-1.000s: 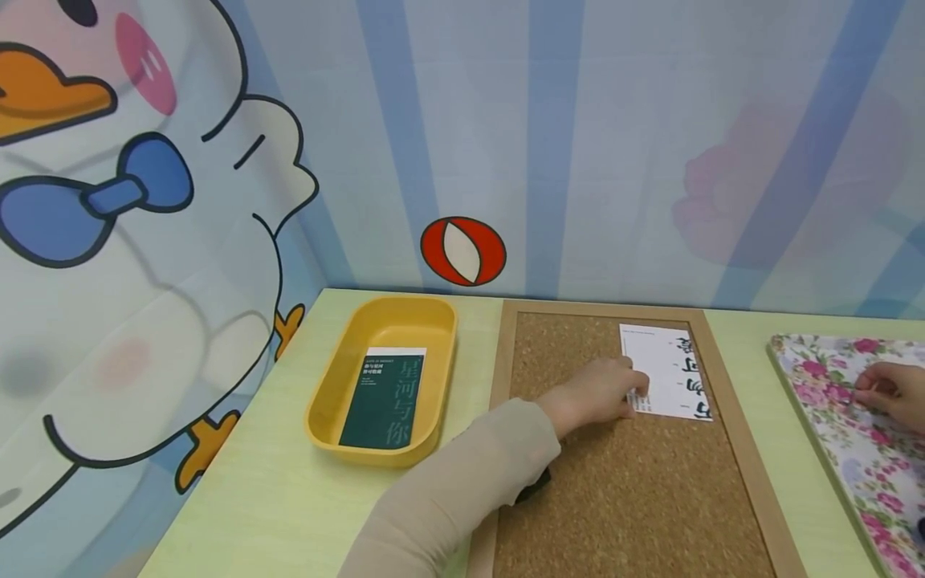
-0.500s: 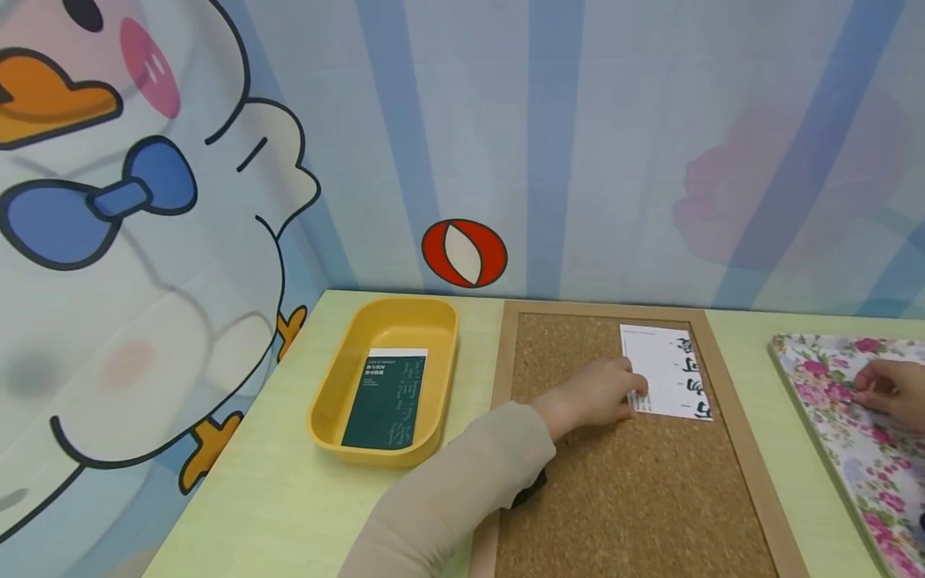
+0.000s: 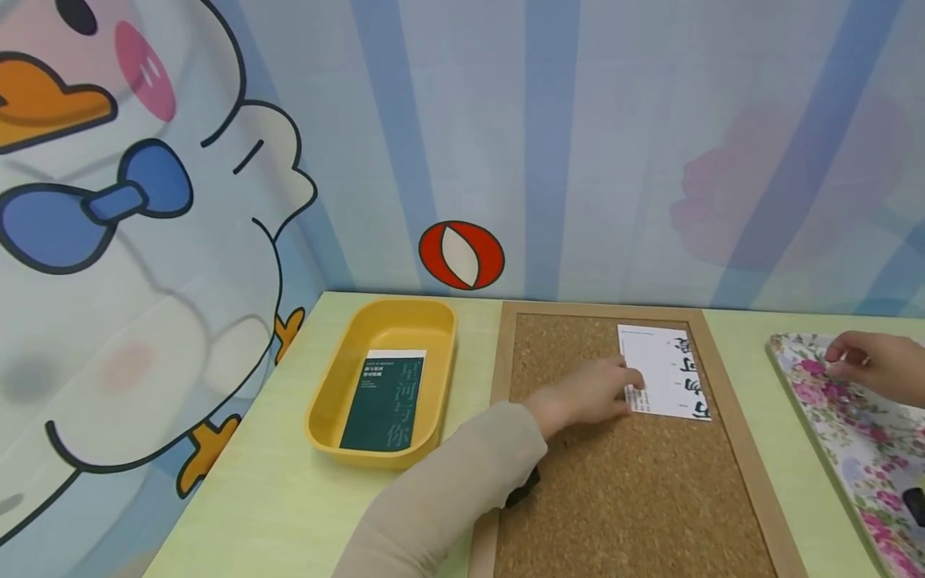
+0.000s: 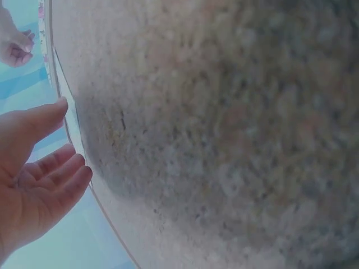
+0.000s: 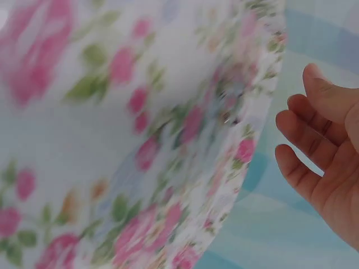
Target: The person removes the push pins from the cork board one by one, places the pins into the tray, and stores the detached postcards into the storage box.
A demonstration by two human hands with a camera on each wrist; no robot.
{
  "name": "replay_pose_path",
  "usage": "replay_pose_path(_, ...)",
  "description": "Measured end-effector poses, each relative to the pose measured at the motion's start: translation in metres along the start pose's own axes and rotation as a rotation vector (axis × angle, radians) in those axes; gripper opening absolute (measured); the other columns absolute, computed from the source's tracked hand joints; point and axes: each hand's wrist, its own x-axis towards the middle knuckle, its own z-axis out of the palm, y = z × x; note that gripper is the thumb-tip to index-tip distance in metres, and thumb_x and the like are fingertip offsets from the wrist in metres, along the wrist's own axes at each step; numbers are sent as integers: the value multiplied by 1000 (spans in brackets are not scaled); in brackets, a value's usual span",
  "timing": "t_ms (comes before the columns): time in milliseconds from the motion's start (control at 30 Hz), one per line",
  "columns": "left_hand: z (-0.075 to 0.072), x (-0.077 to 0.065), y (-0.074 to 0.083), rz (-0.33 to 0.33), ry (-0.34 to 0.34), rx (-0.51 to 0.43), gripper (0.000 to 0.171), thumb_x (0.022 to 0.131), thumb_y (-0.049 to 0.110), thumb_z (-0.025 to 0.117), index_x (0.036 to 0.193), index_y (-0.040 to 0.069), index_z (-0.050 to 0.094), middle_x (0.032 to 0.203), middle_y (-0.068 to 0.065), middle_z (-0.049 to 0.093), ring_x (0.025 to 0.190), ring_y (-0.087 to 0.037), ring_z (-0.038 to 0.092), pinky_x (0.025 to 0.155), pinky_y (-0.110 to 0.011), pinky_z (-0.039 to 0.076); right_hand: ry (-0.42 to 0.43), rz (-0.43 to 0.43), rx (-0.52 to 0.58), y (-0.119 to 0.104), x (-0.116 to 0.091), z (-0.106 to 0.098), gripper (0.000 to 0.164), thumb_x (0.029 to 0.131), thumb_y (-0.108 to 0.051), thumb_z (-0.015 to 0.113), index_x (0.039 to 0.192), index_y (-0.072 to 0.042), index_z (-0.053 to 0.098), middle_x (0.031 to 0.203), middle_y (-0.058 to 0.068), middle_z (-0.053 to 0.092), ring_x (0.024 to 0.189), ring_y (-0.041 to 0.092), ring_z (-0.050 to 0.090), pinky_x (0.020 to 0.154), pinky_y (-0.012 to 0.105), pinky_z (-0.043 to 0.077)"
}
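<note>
A white card (image 3: 656,371) with black brush-style characters lies near the top right of a wood-framed corkboard (image 3: 629,498). My left hand (image 3: 588,392) rests at the card's left edge, fingers touching it. In the left wrist view, that hand's thumb and fingers (image 4: 59,174) stand apart, loosely bent. Over a floral-patterned tray or board (image 3: 867,474) at the right is my right hand (image 3: 878,365). Its fingers are loosely curled with a gap to the thumb (image 5: 320,84), and nothing shows between them. Small shiny bits (image 5: 229,109), too blurred to name, lie on the floral surface.
A yellow tray (image 3: 325,401) stands left of the corkboard, with a dark green card (image 3: 383,405) in it. All rests on a pale yellow-green table (image 3: 246,498). A cartoon-printed cloth (image 3: 477,120) hangs behind and to the left.
My right hand has moved up and slightly left over the floral surface. My left hand stays at the card, which keeps its place on the corkboard.
</note>
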Motion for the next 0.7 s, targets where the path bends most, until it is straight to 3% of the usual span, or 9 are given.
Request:
replay_pose_path(200, -9, -3, -2, 6, 35, -4, 39, 91, 22, 62, 128, 15, 54, 125, 0, 55, 111, -8, 52, 90, -17, 39, -6, -37, 45, -17, 11, -7, 8, 89, -2, 59, 90, 5, 55, 73, 2, 56, 63, 16, 55, 56, 36, 49)
replay_pose_path(233, -11, -3, -2, 4, 41, -3, 39, 91, 22, 62, 128, 15, 54, 126, 0, 55, 110, -8, 52, 90, -17, 39, -15, -38, 54, -22, 12, -9, 8, 85, 4, 61, 91, 6, 56, 74, 3, 57, 63, 18, 56, 57, 36, 49)
replay_pose_path(333, -15, -6, -2, 6, 54, -4, 39, 90, 22, 62, 128, 15, 54, 125, -1, 55, 106, -8, 54, 88, -17, 40, -38, -45, 94, -27, 14, -9, 10, 86, 4, 60, 94, 8, 56, 77, 5, 58, 66, 20, 57, 56, 35, 49)
replay_pose_path(533, -20, -13, -5, 28, 79, -24, 39, 90, 20, 63, 127, 13, 55, 125, -1, 56, 106, -9, 55, 89, -17, 40, -15, -51, 193, -34, 19, -1, 15, 89, -6, 61, 100, 4, 56, 77, 1, 57, 64, 11, 54, 53, 33, 47)
replay_pose_path(700, -25, -19, -8, 27, 89, -69, 38, 90, 17, 62, 127, 11, 55, 127, -1, 55, 107, -9, 55, 89, -17, 41, -26, -68, 243, -58, 26, -10, 21, 90, -11, 61, 104, 4, 58, 83, 3, 58, 70, 10, 53, 56, 29, 47)
